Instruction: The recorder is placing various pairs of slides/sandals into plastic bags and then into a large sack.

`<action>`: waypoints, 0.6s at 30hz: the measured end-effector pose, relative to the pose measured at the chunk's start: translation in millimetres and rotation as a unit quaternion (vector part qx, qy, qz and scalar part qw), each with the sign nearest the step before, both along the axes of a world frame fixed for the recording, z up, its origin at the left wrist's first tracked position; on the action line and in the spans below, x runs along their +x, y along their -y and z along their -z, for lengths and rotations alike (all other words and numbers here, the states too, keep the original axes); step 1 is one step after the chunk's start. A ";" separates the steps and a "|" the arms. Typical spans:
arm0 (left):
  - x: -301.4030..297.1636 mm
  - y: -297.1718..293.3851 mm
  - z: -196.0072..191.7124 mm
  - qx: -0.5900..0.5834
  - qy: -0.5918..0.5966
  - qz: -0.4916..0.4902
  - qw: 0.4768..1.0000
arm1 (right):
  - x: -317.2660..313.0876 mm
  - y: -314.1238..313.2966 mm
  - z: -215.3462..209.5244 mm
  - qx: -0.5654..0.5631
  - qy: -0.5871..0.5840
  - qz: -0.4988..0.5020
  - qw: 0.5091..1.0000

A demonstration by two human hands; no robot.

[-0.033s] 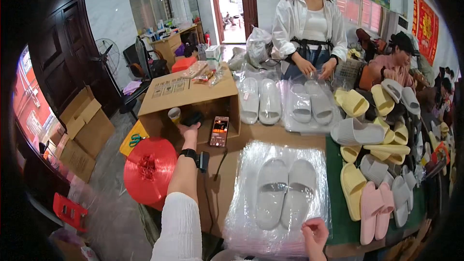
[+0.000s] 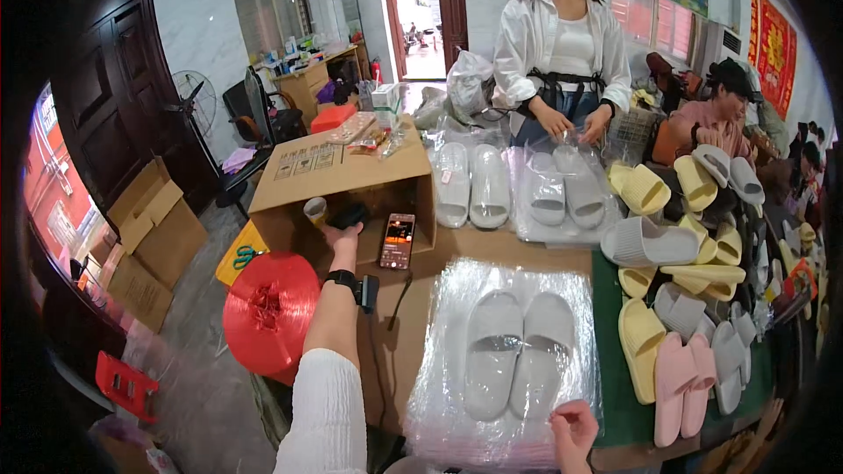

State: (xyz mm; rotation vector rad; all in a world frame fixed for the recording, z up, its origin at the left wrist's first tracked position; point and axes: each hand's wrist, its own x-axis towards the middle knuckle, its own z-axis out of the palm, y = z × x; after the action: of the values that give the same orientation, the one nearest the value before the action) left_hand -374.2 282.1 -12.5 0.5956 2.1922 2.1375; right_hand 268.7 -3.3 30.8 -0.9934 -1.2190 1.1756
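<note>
Inside the open side of a cardboard box (image 2: 299, 197), my left hand (image 2: 342, 234) is closed at a dark rounded object (image 2: 353, 213), too dim to name. A paper cup (image 2: 315, 210) stands just left of it, and a lit phone (image 2: 398, 241) lies to its right. My right hand (image 2: 574, 427) is curled at the lower right of a stack of clear plastic bags (image 2: 439, 360); whether it pinches any plastic cannot be made out. On the stack, a pair of grey slippers (image 2: 518, 355) lies side by side under clear film.
A red roll of plastic twine (image 2: 268, 316) and green-handled scissors (image 2: 246, 256) are at the left. Bagged grey slippers (image 2: 471, 184) lie beyond the stack. Loose slippers (image 2: 650, 241) in yellow, grey and pink pile up at the right. A person in white (image 2: 562, 53) stands across the table.
</note>
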 end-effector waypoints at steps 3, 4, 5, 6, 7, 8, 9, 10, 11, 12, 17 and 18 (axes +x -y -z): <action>33.4 -61.1 20.2 -0.046 -0.022 0.075 0.996 | 23.6 8.8 15.2 -0.001 0.113 0.052 0.992; 62.9 -92.9 26.8 -0.048 -0.105 0.116 0.987 | 24.5 5.3 22.6 -0.005 0.120 0.098 0.988; 67.9 -96.1 28.2 -0.042 -0.101 0.165 0.980 | 25.6 -3.4 35.8 0.045 0.129 0.129 0.982; 55.6 -90.7 23.8 -0.038 -0.110 0.184 0.976 | 27.3 -2.2 41.6 0.096 0.134 0.159 0.973; 37.3 -80.6 22.5 -0.034 -0.119 0.205 0.971 | 16.3 -9.5 18.8 0.114 0.147 0.143 0.972; 16.7 -73.5 24.9 -0.032 -0.127 0.225 0.966 | 9.0 -9.9 10.1 0.080 0.158 0.135 0.975; 12.0 -74.6 25.9 -0.027 -0.133 0.244 0.960 | 5.9 -14.1 9.7 0.058 0.149 0.128 0.979; 9.5 -79.4 29.1 -0.023 -0.138 0.262 0.955 | 5.8 -15.6 11.2 0.036 0.137 0.119 0.983; 30.6 -90.0 23.3 0.024 -0.134 0.280 0.950 | 7.2 -15.9 8.2 0.030 0.145 0.160 0.976; -34.8 -73.9 -3.0 -0.035 -0.141 0.236 0.961 | 8.0 -14.6 0.9 0.044 0.127 0.107 0.985; -24.0 -114.9 20.4 -0.043 -0.016 0.317 0.947 | 4.9 -11.8 9.5 0.022 0.147 0.099 0.984; -50.8 -101.6 15.3 -0.068 -0.075 0.265 0.959 | 2.3 -12.7 13.2 0.032 0.147 0.089 0.985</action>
State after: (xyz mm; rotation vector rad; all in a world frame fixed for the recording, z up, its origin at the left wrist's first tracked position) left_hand -424.9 383.8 -27.9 1.2049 1.9253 1.6981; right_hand 271.0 9.4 17.6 -1.2327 -1.3575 0.8652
